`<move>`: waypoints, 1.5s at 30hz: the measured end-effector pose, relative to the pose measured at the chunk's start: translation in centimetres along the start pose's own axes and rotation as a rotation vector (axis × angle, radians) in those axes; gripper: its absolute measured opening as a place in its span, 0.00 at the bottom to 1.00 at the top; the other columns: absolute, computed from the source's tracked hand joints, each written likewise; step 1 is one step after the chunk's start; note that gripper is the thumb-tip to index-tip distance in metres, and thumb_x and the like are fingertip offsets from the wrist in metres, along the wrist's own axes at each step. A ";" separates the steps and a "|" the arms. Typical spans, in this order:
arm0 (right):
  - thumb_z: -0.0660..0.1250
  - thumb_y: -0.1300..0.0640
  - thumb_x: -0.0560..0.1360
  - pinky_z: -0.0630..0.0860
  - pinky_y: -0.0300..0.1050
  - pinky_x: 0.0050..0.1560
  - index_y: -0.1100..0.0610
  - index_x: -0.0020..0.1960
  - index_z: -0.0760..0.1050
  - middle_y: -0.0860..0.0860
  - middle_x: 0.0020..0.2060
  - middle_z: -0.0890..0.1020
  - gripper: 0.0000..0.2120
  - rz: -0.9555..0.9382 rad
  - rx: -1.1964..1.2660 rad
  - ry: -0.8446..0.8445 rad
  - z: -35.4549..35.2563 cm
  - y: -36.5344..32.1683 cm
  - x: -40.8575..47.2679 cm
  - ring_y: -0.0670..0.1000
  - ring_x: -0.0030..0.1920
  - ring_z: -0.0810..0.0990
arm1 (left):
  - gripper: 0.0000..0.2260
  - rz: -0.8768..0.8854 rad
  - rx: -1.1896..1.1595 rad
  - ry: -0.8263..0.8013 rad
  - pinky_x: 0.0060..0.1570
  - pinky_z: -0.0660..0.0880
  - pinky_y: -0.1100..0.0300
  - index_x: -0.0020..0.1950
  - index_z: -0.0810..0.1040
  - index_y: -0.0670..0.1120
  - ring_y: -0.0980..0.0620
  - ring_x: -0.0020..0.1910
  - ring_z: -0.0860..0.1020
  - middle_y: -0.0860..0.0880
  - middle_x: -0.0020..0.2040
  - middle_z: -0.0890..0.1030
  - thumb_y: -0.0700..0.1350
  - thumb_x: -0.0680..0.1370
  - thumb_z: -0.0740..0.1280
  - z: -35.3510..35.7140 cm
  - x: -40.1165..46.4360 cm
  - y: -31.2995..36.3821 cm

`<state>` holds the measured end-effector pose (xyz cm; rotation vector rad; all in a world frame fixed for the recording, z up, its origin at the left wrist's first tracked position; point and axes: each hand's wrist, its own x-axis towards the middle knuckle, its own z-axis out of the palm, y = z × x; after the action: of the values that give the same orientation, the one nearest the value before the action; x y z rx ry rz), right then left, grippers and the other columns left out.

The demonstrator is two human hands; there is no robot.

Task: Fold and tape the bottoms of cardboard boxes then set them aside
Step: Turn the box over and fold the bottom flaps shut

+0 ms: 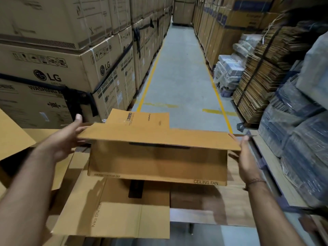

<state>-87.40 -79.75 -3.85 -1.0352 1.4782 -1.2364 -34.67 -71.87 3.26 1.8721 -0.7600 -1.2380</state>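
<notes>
A ceiling-fan cardboard box point(158, 162) is held up over a wooden table point(236, 197), above the middle of its far part, with one long flap point(159, 137) spread level across the top and a second printed flap point(140, 119) standing out behind it. The left hand point(65, 141) is set at the flap's left end; the thumb is seen lying straight above the board, and the other fingers are hidden beneath it, so whether the board is actually pinched cannot be told. The right hand point(246, 160) is laid against the box's right side, its fingers straight and relaxed rather than curled, the tips reaching up to the flap's right corner. A flattened box point(113, 217) of the same print is lying on the near left part of the table, overhanging its near edge, and a dark object point(135, 189), too shadowed to be identified, is seen under the raised box. The folding step is judged to be in hand: the bottom flaps are not yet closed and no tape is seen on them. For the next move the long flaps would need to be pressed down flat together over the short ones, edges met squarely, and held shut so that a strip of tape could be run along the seam.
</notes>
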 end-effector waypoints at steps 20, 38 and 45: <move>0.71 0.33 0.72 0.80 0.55 0.59 0.44 0.72 0.68 0.49 0.57 0.84 0.33 -0.036 -0.573 0.190 2.0 6.1 -3.9 0.59 0.58 0.82 | 0.30 0.221 -0.083 0.198 0.67 0.73 0.41 0.83 0.62 0.58 0.41 0.71 0.73 0.48 0.77 0.72 0.48 0.83 0.70 5.6 4.3 -5.4; 0.84 0.48 0.66 0.75 0.42 0.60 0.51 0.73 0.68 0.43 0.58 0.80 0.41 0.065 -0.437 0.051 1.0 12.3 -9.2 0.49 0.62 0.80 | 0.35 0.050 -0.149 0.622 0.58 0.75 0.41 0.75 0.68 0.44 0.38 0.63 0.76 0.41 0.65 0.77 0.71 0.80 0.60 8.3 2.6 -11.7; 0.76 0.45 0.76 0.77 0.48 0.54 0.52 0.61 0.71 0.50 0.53 0.81 0.21 0.014 -0.478 0.114 1.7 9.7 -7.5 0.53 0.52 0.79 | 0.37 0.015 0.030 0.633 0.61 0.71 0.34 0.77 0.57 0.45 0.28 0.65 0.74 0.31 0.69 0.73 0.73 0.81 0.44 9.4 1.9 -11.5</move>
<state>-84.46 -71.54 -12.64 -1.2752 1.9225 -0.9629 -42.00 -69.67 -9.60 2.1069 -0.4414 -0.5578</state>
